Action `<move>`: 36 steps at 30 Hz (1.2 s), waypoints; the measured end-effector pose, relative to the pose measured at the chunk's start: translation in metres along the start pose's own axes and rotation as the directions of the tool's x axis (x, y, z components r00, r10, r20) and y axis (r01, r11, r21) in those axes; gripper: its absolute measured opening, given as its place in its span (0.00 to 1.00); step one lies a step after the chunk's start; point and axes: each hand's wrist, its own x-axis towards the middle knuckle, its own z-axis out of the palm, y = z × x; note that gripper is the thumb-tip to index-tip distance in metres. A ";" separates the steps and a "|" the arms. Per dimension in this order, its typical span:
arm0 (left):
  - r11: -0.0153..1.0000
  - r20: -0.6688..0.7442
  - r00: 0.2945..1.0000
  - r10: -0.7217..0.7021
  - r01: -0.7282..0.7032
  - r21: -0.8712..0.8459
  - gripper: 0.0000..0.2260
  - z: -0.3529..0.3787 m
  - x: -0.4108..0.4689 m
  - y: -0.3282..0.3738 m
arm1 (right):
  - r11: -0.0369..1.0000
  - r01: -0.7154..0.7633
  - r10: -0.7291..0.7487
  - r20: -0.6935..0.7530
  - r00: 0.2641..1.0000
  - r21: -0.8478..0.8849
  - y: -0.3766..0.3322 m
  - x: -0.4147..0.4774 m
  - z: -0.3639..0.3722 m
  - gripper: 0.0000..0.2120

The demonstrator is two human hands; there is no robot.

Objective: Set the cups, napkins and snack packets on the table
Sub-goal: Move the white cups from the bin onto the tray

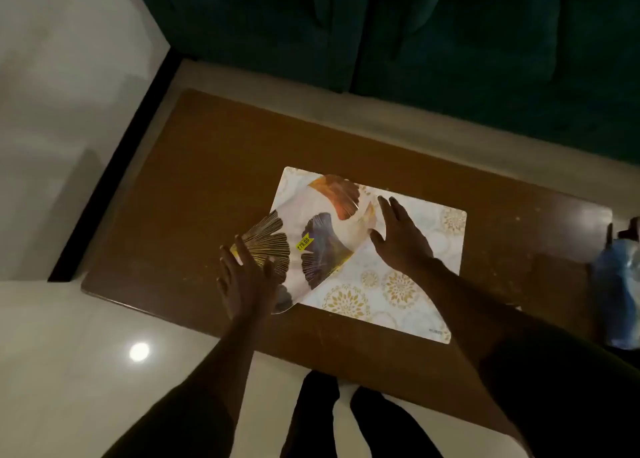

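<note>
Nearest to us, at six o'clock, our two dark-trousered legs [332, 419] stand on the pale glossy floor [69, 336], which carries a round light reflection [139, 352] at about seven o'clock. Both bare forearms reach forward from there onto the brown wooden surface [194, 166]. Our left hand [247, 281] lies with fingers spread, palm down, on the near left part of a mat printed with fan-shaped leaves [311, 236]; its grip is released, pressing flat rather than closing on anything. That leaf mat sits askew, overlapping the left portion of a second mat, white with gold floral rounds [398, 284], which lies flat on the surface near the middle of the view. A small yellow price sticker [304, 243] shows on the leaf mat between our hands. Our right hand [401, 239], a little farther out toward one o'clock, rests open and flat across the edge where the leaf mat meets the floral one, its grip likewise released and grasping nothing. At three o'clock, at the right end of the surface, a bluish plastic bag [616, 291] shows partly cut off by the frame; we cannot tell what it holds, and no cups, napkins or packets are visible apart from it. Beyond the surface's far edge, from eleven to two o'clock, stands a dark green sofa [450, 42].
</note>
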 end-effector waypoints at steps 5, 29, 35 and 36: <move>0.990 0.025 0.990 -0.137 0.137 -0.037 0.33 0.031 0.011 -0.027 | 0.997 -0.025 0.031 0.069 0.997 -0.079 0.017 0.034 0.025 0.33; 0.957 0.090 0.956 0.281 -0.286 0.049 0.27 0.069 0.083 0.052 | 0.541 -0.742 0.739 0.197 0.644 0.396 0.077 -0.061 0.096 0.16; 0.927 0.108 0.939 0.327 -0.341 0.155 0.28 0.079 0.074 0.057 | 0.540 -0.725 0.729 0.194 0.657 0.426 0.086 -0.070 0.096 0.18; 0.924 0.123 0.937 0.327 -0.344 0.164 0.28 0.079 0.074 0.057 | 0.562 -0.722 0.724 0.182 0.665 0.403 0.086 -0.070 0.095 0.17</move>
